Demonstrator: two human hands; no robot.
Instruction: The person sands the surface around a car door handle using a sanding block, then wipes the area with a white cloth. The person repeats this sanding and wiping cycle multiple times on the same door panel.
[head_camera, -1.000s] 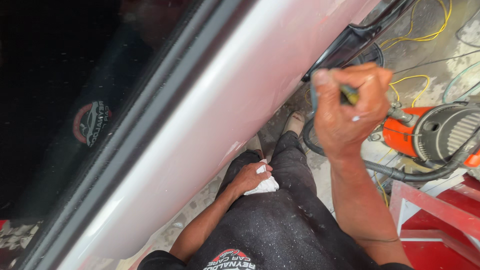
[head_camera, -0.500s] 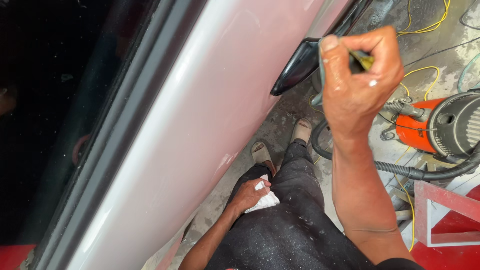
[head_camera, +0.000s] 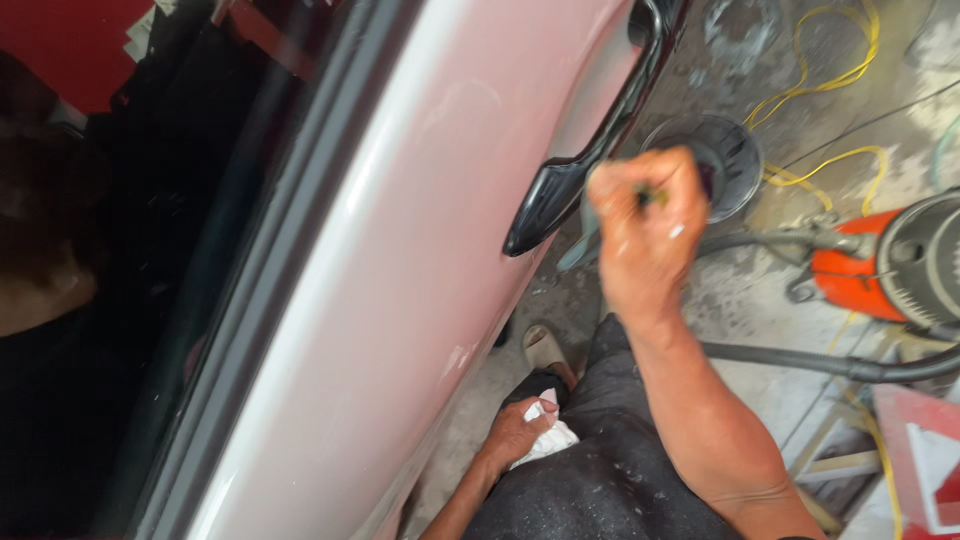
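Right hand (head_camera: 648, 232), arm raised, is fisted around a thin tool (head_camera: 652, 197) just beside the door handle (head_camera: 570, 180). Left hand (head_camera: 515, 432), below the handle, clutches a white cloth (head_camera: 548, 440) on the thigh.

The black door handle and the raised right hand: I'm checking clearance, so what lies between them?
Head view: nothing between black door handle and right hand, only a narrow gap showing concrete floor.

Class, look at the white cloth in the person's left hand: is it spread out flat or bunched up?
Bunched up. The white cloth is crumpled under the left hand, resting on the thigh.
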